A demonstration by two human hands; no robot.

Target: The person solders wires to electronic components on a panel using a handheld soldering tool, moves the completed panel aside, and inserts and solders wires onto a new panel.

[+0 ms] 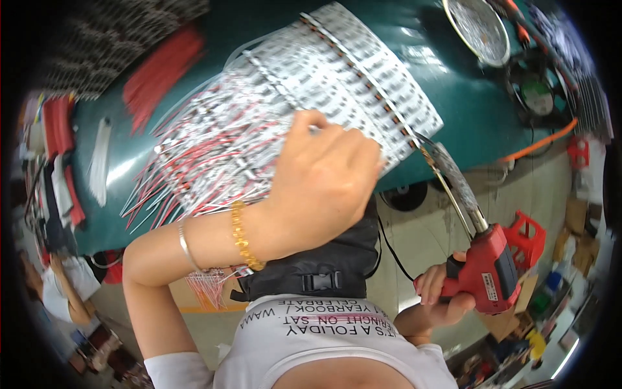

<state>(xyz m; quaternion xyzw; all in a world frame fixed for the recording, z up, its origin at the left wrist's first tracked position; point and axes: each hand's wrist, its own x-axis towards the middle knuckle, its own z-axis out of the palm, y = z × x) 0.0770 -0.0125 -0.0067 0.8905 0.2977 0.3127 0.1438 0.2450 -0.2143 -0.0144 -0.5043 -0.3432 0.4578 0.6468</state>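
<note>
My left hand (330, 172) is curled over a sheet of white circuit boards (363, 58), fingers bent inward and pointing away from me. Whatever its fingertips pinch is hidden beneath the hand. In my right hand (444, 292) is a red soldering gun (489, 272) with a dark grip, gripped by its handle. Its long metal barrel and thin feed tube reach up to the sheet's right edge, where the tip meets or nearly meets a row of contacts; I cannot tell which. Red and white wires (194, 155) fan out from the sheet's left part.
On the green tabletop (214, 39) lie a red wire bundle (155, 81) and a white wire bundle (102, 162). A round dish (478, 31) and a small dark fan (536, 94) stand at the far right. A red stool (526, 238) is on the floor. Another person's arm (70, 292) shows at left.
</note>
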